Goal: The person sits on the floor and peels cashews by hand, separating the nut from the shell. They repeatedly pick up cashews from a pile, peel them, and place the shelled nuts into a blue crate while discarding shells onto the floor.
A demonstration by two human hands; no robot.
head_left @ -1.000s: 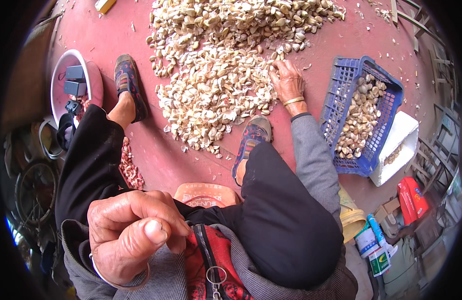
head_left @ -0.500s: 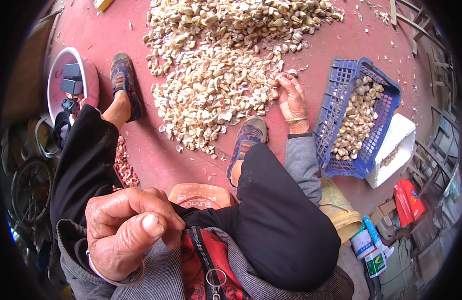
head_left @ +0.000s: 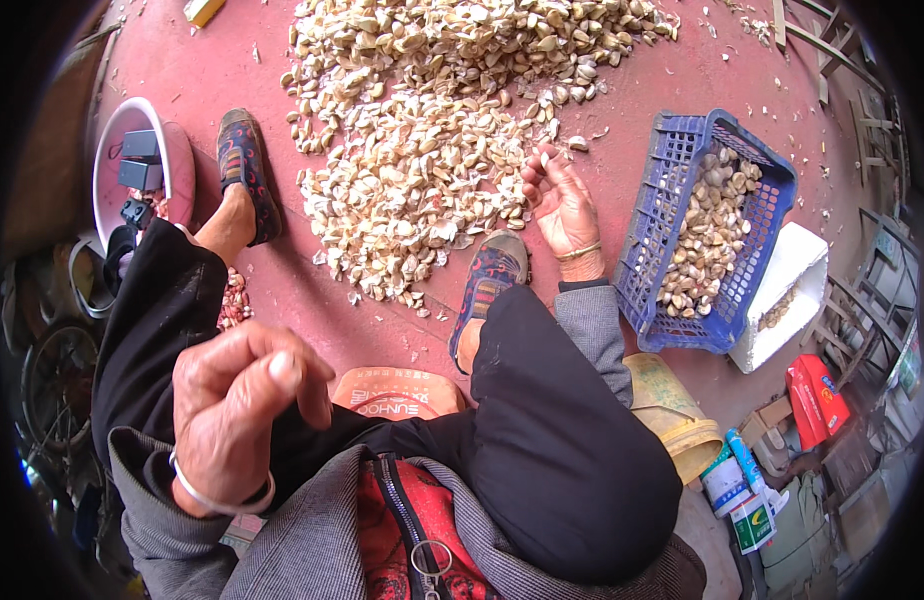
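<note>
A wide heap of pale garlic cloves point(head_left: 402, 180) with papery skins lies on the red floor in front of me. My right hand point(head_left: 564, 212) is at the heap's right edge, palm partly up and fingers curled together. Something small and whitish shows at its fingertips, too small to name. Close to me at the lower left, my left hand point(head_left: 237, 405) is raised over my lap. Its fingers are bent inward with the thumb pressed against them, and whatever may be between them is hidden.
Right of the heap stands a blue plastic crate point(head_left: 637, 235) holding more cloves, beside a white foam box point(head_left: 797, 265). A pink basin point(head_left: 185, 170) with dark boxes is at the left. Reddish pieces point(head_left: 234, 300) lie by my left leg. A yellowish bucket point(head_left: 672, 410) lies tipped.
My left hand has drawn back slightly toward the left and turned, its fingers still curled. The right hand has shifted a little left along the heap's edge and turned more palm up.
</note>
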